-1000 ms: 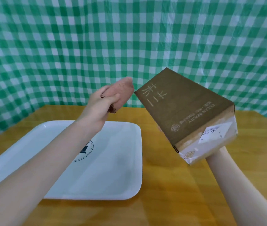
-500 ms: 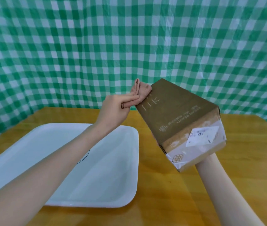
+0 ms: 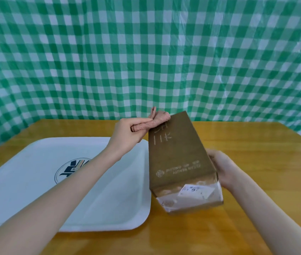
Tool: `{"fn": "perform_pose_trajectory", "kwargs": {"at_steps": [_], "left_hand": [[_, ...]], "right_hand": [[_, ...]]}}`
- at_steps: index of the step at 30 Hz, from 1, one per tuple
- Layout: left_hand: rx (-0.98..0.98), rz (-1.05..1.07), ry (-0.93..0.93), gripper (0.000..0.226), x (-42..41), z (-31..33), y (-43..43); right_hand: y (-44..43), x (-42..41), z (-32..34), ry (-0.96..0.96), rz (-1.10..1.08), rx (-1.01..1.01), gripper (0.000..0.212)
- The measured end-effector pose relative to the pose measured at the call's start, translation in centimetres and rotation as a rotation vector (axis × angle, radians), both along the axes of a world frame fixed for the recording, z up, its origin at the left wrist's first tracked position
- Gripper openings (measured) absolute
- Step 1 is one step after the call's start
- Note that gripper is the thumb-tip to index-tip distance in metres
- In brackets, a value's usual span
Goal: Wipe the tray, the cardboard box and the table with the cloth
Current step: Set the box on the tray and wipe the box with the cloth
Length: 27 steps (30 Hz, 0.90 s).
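A brown cardboard box [image 3: 178,153] with pale printed lettering and a white label on its near end lies lengthwise just right of the tray. My right hand [image 3: 221,167] grips its right side. My left hand [image 3: 129,135] holds a bunched pink cloth [image 3: 155,120] pressed on the box's far top corner. A white tray [image 3: 35,190] with a round logo rests on the wooden table [image 3: 265,162] at the left, under my left forearm.
A green and white checked sheet [image 3: 146,52] hangs behind the table's far edge. Bare wooden tabletop extends to the right of the box and along the near edge.
The box came down from a raised tilt to lie low by the tray, my right hand shifting to its side. My left hand brought the cloth onto the box's far corner.
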<state>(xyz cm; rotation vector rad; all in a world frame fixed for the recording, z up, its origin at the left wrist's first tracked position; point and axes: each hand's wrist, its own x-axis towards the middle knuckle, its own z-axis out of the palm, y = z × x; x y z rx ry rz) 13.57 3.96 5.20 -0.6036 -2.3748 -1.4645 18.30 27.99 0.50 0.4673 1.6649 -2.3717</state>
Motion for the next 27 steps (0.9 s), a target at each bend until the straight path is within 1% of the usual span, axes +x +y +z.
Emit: {"fn": "perform_pose_trajectory", "kwargs": {"at_steps": [1,2,4,6,7,8,9,11,12,16,20,22,24,25,27], "left_hand": [[-0.010,-0.013,-0.009,0.031,0.1,-0.2,0.3],[-0.026,-0.022,-0.005,0.030,0.2,-0.4,0.7],[-0.044,-0.036,-0.002,0.030,0.4,-0.7,1.4],[-0.058,-0.057,-0.004,0.031,0.5,-0.8,1.8],[-0.069,-0.060,-0.001,0.031,0.5,-0.9,2.1],[-0.072,-0.063,0.001,0.032,0.5,-1.0,2.2],[-0.060,-0.072,-0.002,0.032,0.5,-1.0,2.4],[-0.024,-0.096,-0.016,0.034,0.5,-1.0,2.7],[-0.012,-0.100,-0.023,0.036,0.5,-1.0,2.8],[0.077,-0.113,-0.050,0.040,0.5,0.1,2.6],[0.132,-0.110,0.015,0.035,0.2,3.9,0.6],[0.134,-0.085,0.039,0.036,-0.2,5.4,-1.3],[0.126,-0.028,0.026,0.039,-0.8,5.8,-3.8],[0.115,-0.003,0.005,0.041,-1.0,5.6,-5.1],[0.092,0.048,-0.046,0.048,-1.1,4.7,-7.8]], "right_hand": [[0.4,-0.1,-0.7,0.000,-0.007,-0.001,0.034],[0.5,-0.2,-1.1,-0.001,-0.014,0.055,0.039],[0.6,0.1,-1.4,0.010,-0.028,0.243,0.043],[0.7,0.4,-1.2,0.040,-0.031,0.416,0.037],[1.0,0.3,-1.3,0.054,-0.041,0.449,0.033],[1.1,0.2,-1.2,0.049,-0.059,0.411,0.032],[1.3,0.1,-1.1,0.028,-0.059,0.358,0.040],[1.4,-0.1,-1.1,-0.032,0.001,0.262,0.073],[1.1,-0.1,-0.8,-0.045,0.035,0.249,0.079],[0.3,-0.7,0.3,-0.039,-0.015,0.183,0.073],[-2.3,-2.0,2.9,0.007,0.018,-0.013,0.063],[-4.8,-2.8,3.7,0.015,0.044,-0.056,0.063],[-7.5,-3.8,3.9,0.016,0.080,-0.036,0.068],[-8.9,-4.2,3.8,0.006,0.086,-0.009,0.067],[-11.6,-4.7,3.4,0.000,0.105,0.054,0.052]]}}
